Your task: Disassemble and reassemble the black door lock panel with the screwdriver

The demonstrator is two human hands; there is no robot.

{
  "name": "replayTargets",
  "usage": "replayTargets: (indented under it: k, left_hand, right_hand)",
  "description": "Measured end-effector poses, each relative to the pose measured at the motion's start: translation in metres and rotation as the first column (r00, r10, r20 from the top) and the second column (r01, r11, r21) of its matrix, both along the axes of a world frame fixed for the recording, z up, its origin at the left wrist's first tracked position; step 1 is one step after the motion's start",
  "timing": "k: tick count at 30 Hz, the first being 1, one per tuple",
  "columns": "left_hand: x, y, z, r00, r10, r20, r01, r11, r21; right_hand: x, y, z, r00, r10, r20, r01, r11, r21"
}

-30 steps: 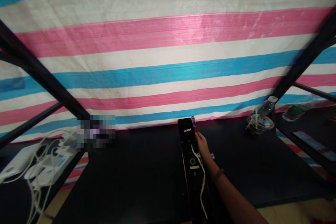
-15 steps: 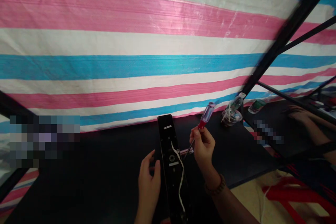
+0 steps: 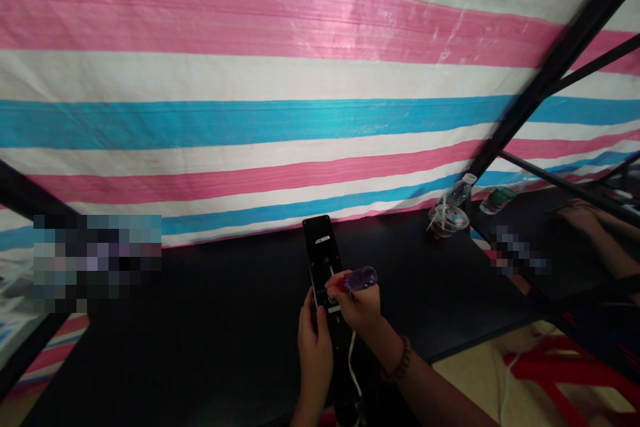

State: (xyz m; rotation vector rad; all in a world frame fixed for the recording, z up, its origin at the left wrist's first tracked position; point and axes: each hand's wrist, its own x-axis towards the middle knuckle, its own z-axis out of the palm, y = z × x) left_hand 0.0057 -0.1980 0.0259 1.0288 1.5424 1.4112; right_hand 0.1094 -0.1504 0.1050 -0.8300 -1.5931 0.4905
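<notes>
A long black device lies on the dark table, its far end near the striped sheet. It carries white labels, a round fitting partly covered by my fingers, and a white cable running along it. My left hand is closed on the device's left edge, thumb on top and fingers along the side. My right hand grips a screwdriver with a clear purple and red handle. The handle tilts up to the right above the device's middle; the shaft and tip are hidden by my fingers.
A plastic cup with a straw and a clear bottle stand at the table's back right. Beyond, another person's hand rests on a second dark table. A striped sheet and black frame bars bound the space.
My right hand has brought the screwdriver left and down over the device, tilting its handle toward me. My left hand has moved right, from beside the device onto its edge.
</notes>
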Motion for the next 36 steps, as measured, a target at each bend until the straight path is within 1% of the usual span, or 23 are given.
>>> replayTargets:
  k: [3,8,11,14,16,18,21,23,26,28,30,31,33,36]
  left_hand:
    - [-0.001,-0.001,-0.001,1.000,-0.001,0.005,0.001,1.000,0.017]
    - [-0.001,-0.002,0.000,1.000,-0.011,0.027,0.011,1.000,0.021]
    - [-0.002,-0.002,-0.001,1.000,-0.005,-0.004,0.005,1.000,0.030]
    - [-0.004,-0.001,-0.003,0.998,-0.002,-0.057,0.005,0.999,0.046]
    - [-0.007,0.001,-0.003,0.996,0.000,-0.089,0.006,0.997,0.071]
    - [-0.011,0.003,-0.003,0.995,0.010,-0.099,0.000,0.995,0.103]
    - [-0.018,0.010,0.001,0.994,0.012,-0.111,0.007,0.986,0.168]
    - [-0.022,0.015,0.004,0.991,0.005,-0.135,0.024,0.977,0.211]
    - [-0.025,0.020,0.011,0.985,-0.006,-0.171,0.049,0.968,0.248]
    - [-0.026,0.022,0.015,0.977,-0.014,-0.211,0.072,0.961,0.267]
    - [-0.027,0.023,0.018,0.964,-0.002,-0.266,0.084,0.951,0.299]
    - [-0.028,0.024,0.019,0.956,0.007,-0.294,0.091,0.944,0.318]
    - [-0.030,0.024,0.021,0.939,0.008,-0.343,0.118,0.931,0.344]
    - [-0.033,0.025,0.023,0.923,-0.018,-0.384,0.156,0.931,0.330]
  right_hand:
    - [-0.001,-0.001,0.008,0.996,0.068,0.062,-0.070,0.997,0.026]
    - [-0.003,0.001,0.037,0.942,0.259,0.214,-0.260,0.965,-0.023]
    - [-0.002,0.004,0.052,0.910,0.320,0.265,-0.308,0.947,-0.087]
    - [0.000,0.004,0.059,0.867,0.369,0.335,-0.358,0.929,-0.095]
    - [0.001,0.004,0.060,0.851,0.383,0.360,-0.377,0.922,-0.089]
    - [0.000,0.003,0.058,0.867,0.365,0.339,-0.349,0.931,-0.107]
    - [-0.002,0.003,0.051,0.921,0.299,0.248,-0.247,0.944,-0.220]
    - [-0.004,0.003,0.046,0.946,0.273,0.173,-0.220,0.936,-0.276]
    - [-0.005,0.002,0.042,0.949,0.300,0.092,-0.271,0.931,-0.245]
    - [-0.006,0.000,0.041,0.937,0.335,0.101,-0.310,0.928,-0.206]
    - [-0.006,-0.003,0.041,0.928,0.346,0.140,-0.321,0.931,-0.174]
    - [-0.007,-0.004,0.041,0.929,0.335,0.155,-0.309,0.936,-0.167]
    - [-0.008,-0.005,0.039,0.950,0.273,0.153,-0.246,0.953,-0.176]
    - [-0.011,-0.005,0.036,0.980,0.173,0.100,-0.150,0.968,-0.204]
